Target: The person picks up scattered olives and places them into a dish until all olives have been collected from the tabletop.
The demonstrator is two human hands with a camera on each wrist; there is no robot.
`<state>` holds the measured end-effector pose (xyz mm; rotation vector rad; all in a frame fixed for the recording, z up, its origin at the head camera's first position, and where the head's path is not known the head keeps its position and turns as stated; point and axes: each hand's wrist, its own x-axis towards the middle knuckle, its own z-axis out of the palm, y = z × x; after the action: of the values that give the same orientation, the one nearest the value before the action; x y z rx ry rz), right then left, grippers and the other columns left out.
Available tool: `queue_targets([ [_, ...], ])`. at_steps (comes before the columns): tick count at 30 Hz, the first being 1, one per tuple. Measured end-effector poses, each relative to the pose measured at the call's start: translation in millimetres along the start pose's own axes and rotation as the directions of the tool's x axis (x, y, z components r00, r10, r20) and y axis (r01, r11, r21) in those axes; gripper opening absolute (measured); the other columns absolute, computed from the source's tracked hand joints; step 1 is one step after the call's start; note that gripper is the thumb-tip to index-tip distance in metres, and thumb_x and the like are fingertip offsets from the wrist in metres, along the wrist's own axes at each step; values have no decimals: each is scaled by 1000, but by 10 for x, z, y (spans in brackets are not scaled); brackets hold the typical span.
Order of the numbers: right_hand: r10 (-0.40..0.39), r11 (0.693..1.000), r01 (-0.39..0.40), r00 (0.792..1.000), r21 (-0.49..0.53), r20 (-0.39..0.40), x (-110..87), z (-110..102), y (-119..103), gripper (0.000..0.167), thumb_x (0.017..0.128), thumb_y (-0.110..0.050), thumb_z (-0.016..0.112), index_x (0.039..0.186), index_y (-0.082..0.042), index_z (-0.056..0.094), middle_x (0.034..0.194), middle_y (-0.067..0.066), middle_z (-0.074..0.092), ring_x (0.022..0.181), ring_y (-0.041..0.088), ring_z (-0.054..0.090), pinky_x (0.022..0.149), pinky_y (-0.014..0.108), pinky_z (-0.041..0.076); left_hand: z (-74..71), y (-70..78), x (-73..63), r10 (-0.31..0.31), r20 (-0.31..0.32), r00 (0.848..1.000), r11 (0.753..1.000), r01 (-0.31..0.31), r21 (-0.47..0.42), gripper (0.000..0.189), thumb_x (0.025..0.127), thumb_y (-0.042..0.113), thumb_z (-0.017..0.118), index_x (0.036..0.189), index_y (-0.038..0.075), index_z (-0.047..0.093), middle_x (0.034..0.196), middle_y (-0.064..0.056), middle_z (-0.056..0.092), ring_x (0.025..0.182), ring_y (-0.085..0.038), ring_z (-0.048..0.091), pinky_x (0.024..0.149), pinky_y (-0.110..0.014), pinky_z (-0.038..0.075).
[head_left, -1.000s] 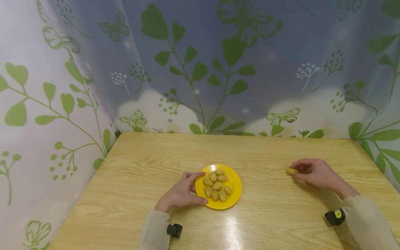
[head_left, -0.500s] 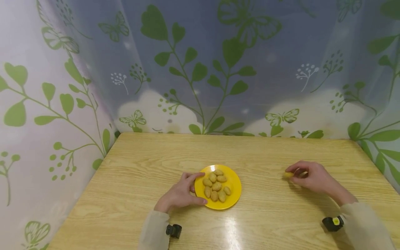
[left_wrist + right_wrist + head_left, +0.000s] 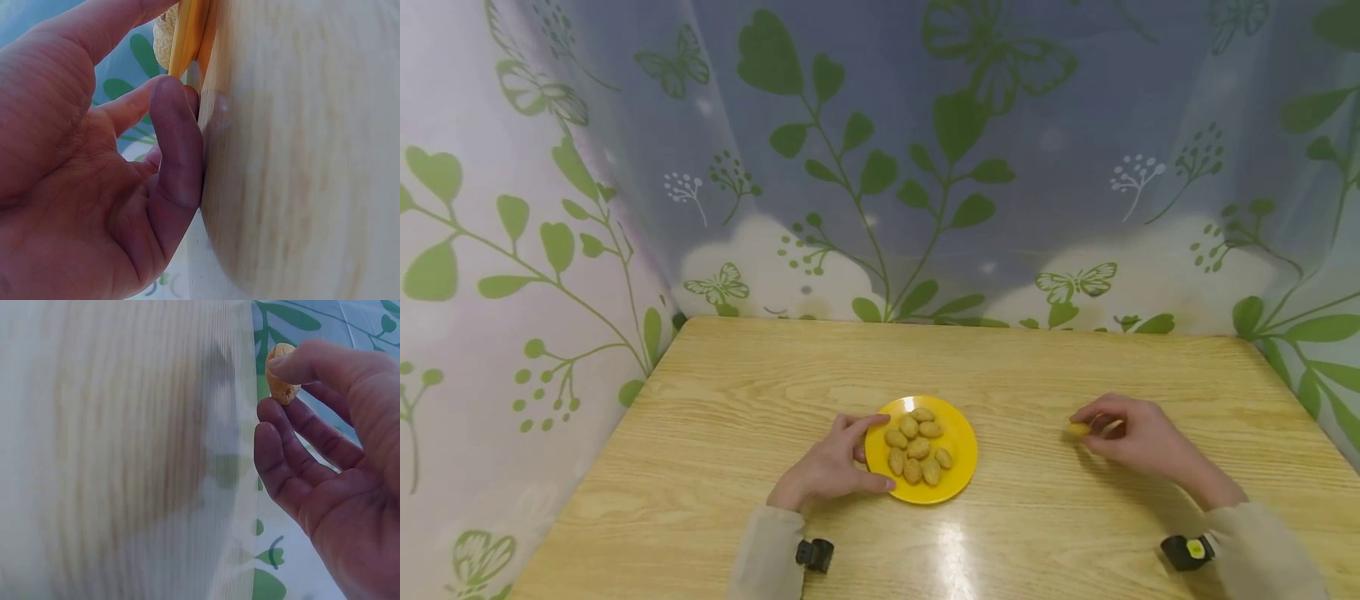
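Note:
A round yellow plate stands on the wooden table, with several tan, wrinkled walnuts on it. My left hand holds the plate's left side, thumb at the near rim and index finger at the far rim. In the left wrist view, the other fingers curl beside the plate edge, and one walnut shows above it. To the right, my right hand pinches a single walnut between thumb and fingers. The right wrist view shows that walnut up close, partly covered by the thumb.
The light wood table runs back to a leaf-and-butterfly printed curtain, which also hangs at both sides. Black wrist devices sit on the left sleeve and right sleeve.
My right hand has moved left and slightly nearer, carrying the pinched walnut toward the plate. The left hand and the plate have stayed put.

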<state>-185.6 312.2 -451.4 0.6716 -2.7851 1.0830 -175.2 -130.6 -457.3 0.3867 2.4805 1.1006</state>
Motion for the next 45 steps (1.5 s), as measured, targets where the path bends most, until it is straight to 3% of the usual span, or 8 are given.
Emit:
queue_targets([
  [11,-89,996,90,996,28,-13,19,133,-100,30,78,4,81,103,-13,77,96,3,73,81,-3,65,64,22,57,1,-14,-1,-2,5,1000,1000,2,-7,89,79,37,88,155,25,44,142,-10,41,98,-17,49,78,-33,40],
  [30,-98,994,97,995,46,27,178,292,-294,31,81,3,79,104,-17,77,97,-2,73,82,-2,63,66,25,57,-11,4,-9,17,7,1000,1000,-17,1,88,80,37,88,155,24,44,140,-11,41,95,-17,50,77,-33,40],
  [45,-43,992,31,994,118,100,293,442,-390,28,84,0,78,107,-15,77,101,0,75,85,0,64,72,25,58,0,14,-11,10,-5,1000,1000,-10,-9,89,78,36,89,154,24,45,143,-10,41,96,-17,49,78,-32,40],
])
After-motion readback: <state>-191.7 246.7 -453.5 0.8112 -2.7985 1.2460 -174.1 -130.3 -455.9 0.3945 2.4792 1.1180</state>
